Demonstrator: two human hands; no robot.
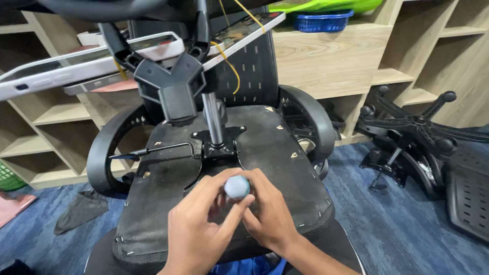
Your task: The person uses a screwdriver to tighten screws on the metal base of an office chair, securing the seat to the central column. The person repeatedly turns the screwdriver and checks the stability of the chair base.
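An office chair lies upturned, its black seat underside (pixel 168 203) facing me. A metal gas cylinder (pixel 214 119) stands up from the black mechanism plate (pixel 216 147) at its centre. My left hand (pixel 201 229) and my right hand (pixel 267 209) meet over the front part of the seat underside. Both grip the rounded grey and teal handle end of a tool (pixel 237 187), probably a screwdriver, pointing down at the seat. The tool's shaft and tip are hidden by my fingers. Curved black armrests (pixel 99 153) flank the seat.
A black star-shaped chair base with castors (pixel 412 122) lies on the blue carpet at the right, next to another chair part (pixel 468 198). Wooden shelves (pixel 336 61) stand behind, with a blue basket (pixel 321 20) on top. A dark cloth (pixel 81 209) lies on the floor at the left.
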